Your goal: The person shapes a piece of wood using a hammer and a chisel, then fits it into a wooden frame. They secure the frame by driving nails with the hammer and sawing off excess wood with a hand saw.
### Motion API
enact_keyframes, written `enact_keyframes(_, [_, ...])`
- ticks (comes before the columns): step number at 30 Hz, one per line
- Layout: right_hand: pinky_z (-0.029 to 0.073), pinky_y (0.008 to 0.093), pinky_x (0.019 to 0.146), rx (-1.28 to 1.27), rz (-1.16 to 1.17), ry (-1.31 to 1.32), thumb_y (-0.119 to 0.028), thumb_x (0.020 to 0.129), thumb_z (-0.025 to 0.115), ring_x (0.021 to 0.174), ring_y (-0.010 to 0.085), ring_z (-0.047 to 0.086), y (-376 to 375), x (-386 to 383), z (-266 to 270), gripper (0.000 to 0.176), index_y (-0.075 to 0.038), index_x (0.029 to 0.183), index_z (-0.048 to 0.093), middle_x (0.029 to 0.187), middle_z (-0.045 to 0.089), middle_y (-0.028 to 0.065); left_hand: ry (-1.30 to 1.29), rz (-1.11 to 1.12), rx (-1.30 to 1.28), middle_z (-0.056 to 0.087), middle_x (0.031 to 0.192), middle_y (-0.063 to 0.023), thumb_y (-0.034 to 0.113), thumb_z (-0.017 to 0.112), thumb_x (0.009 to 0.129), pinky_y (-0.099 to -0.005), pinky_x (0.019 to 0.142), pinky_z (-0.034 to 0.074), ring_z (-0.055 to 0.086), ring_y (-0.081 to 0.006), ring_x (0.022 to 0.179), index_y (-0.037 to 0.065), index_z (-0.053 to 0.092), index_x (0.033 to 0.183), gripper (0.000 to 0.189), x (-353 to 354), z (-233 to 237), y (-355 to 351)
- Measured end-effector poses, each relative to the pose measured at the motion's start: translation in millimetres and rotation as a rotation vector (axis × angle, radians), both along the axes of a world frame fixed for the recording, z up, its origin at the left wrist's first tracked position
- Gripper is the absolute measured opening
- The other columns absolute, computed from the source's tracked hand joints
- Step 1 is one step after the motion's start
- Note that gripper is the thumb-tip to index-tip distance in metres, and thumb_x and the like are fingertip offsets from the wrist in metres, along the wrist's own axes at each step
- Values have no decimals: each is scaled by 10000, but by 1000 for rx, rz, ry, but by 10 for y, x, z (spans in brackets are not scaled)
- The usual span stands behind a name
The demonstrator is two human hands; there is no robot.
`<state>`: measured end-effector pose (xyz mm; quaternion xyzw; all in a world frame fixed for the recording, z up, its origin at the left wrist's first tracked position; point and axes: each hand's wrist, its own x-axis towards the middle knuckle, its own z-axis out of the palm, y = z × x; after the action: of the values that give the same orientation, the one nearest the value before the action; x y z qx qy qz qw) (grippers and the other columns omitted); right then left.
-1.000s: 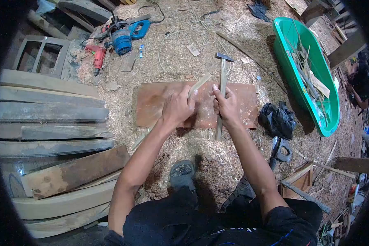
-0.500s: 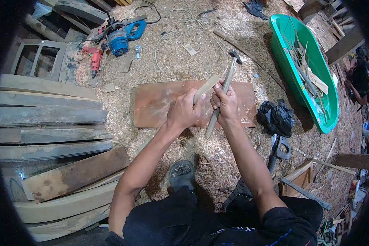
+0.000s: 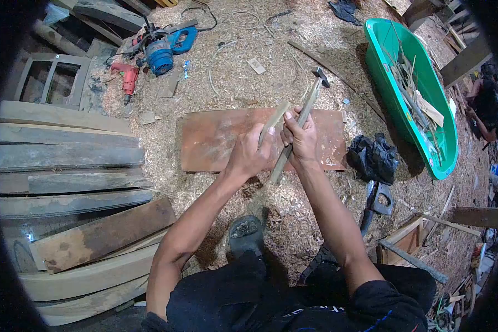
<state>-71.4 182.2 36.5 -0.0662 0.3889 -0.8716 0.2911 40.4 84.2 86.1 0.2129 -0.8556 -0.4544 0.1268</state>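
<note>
My left hand (image 3: 249,152) is closed around a short, flat strip of wood (image 3: 275,117), whose upper end sticks out toward my other hand. In my right hand (image 3: 301,137) is a hammer (image 3: 311,99) with a wooden handle and a small dark head pointing up and away from me. The handle's lower end comes out below my fist. Both hands are close together above a reddish-brown board (image 3: 205,141) lying on the shavings.
Timber planks (image 3: 72,157) are stacked at left. A blue power tool (image 3: 161,55) and red drill (image 3: 128,80) lie behind them. At right are a green tub (image 3: 390,72) of wood scraps, a black plastic bag (image 3: 372,157) and another person (image 3: 484,110).
The wood strip in my left hand has turned, now showing a narrower face. The hammer has shifted slightly, its handle end moving left and its head a little right.
</note>
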Motion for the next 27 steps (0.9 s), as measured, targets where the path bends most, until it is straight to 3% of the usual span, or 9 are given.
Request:
enact_keyframes(2, [426,215,499,217,-4,85,-141,942,681,662,71,548,-10,-42,20,336,-38,1195,485,899,607,59,72,0,7,577,697,-91,325,460,1042,-368,527,458,554,-195,574,12,611,957,358,-49,-302,-104])
enact_keyframes(5, [494,287,638,660,6,358,-176,973,630,804,141,593,66,-59,45,314,-19,1212,503,960,607,109,-216,156,435,607,710,-148,356,408,1052,-378,594,463,604,-275,661,-3,619,957,427,-103,-475,-321])
enact_keyframes(7, [513,349,753,791,29,634,-198,995,586,879,188,595,238,-99,-298,294,-5,1207,519,981,598,132,-171,226,385,603,724,-102,357,387,1062,-378,609,473,609,-229,675,11,593,1005,407,-68,-801,-530])
enact_keyframes(9, [437,261,545,796,67,754,-248,1027,547,656,91,535,337,-34,-570,371,-8,1305,499,808,545,18,-122,312,329,604,733,-107,356,391,1062,-391,606,476,611,-226,677,11,574,1046,391,-94,-1064,-653])
enact_keyframes(10, [439,260,556,769,77,725,-241,1027,542,677,90,545,365,37,-638,388,-7,1332,488,809,545,17,-58,298,360,487,707,4,372,348,1078,-286,448,409,454,-116,513,91,545,999,353,-133,-1133,-672])
enact_keyframes(16, [507,392,700,813,-184,1043,-166,1021,520,771,266,613,382,285,-858,455,14,1424,411,906,621,136,192,209,-572,570,856,-171,139,472,986,-466,728,458,561,-383,809,8,602,953,187,-353,-1224,-637])
enact_keyframes(18, [510,413,738,807,-281,1092,-139,1017,514,780,317,615,380,451,-805,455,27,1426,404,956,635,197,157,247,-474,564,896,-167,103,509,937,-483,760,451,561,-381,857,0,632,927,161,-409,-1228,-614])
enact_keyframes(22, [524,420,826,951,133,810,-123,1005,521,959,402,667,409,435,-496,457,56,1412,417,1038,624,316,95,221,-454,566,923,-172,62,526,909,-496,778,449,568,-384,876,-4,645,939,139,-504,-1327,-722])
enact_keyframes(27, [523,461,774,907,-45,1089,-49,960,529,919,468,649,296,254,-744,461,58,1400,440,1027,635,319,196,292,-398,580,913,-189,60,555,895,-490,747,470,585,-401,877,20,653,961,125,-676,-1346,-557])
